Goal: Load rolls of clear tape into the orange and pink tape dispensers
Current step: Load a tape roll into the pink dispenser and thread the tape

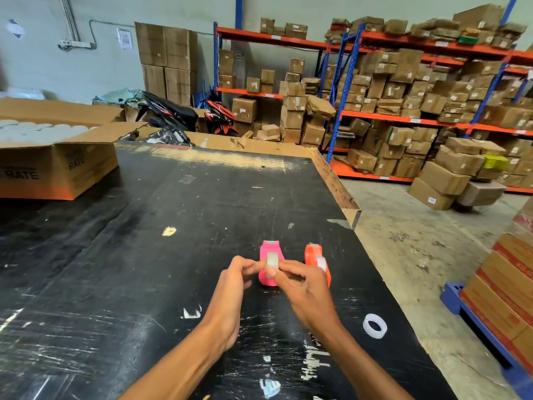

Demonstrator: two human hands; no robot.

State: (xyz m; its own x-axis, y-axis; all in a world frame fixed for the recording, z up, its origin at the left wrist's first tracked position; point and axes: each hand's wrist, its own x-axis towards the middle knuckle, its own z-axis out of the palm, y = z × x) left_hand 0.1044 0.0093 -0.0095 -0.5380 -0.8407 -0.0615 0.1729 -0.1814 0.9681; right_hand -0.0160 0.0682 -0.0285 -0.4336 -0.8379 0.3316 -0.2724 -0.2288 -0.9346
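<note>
- A wide black work table, its top scuffed and streaked with white scratches, fills most of the view; a strip of brown cardboard edges its far and right sides.
- Blue-and-orange steel shelving stands behind the table, crowded with brown cardboard parcels.
- An open brown cardboard carton sits on the table's far left corner, packed with pale rolls standing on end.
- The left hand and right hand meet near the table's right side, both reaching in from the bottom edge.
- The pink plastic tape dispenser stands on the table directly behind the hands, its metal cutter at the far end.
- The orange plastic tape dispenser stands just to the right of the pink one, partly hidden by the right hand; a clear roll shows in it.
- A small roll of clear tape is pinched between the fingertips of both hands, held upright against the pink dispenser; whether it is seated inside cannot be told.
- A loose ring of clear tape lies flat near the table's right edge, well apart from the hands.
</note>
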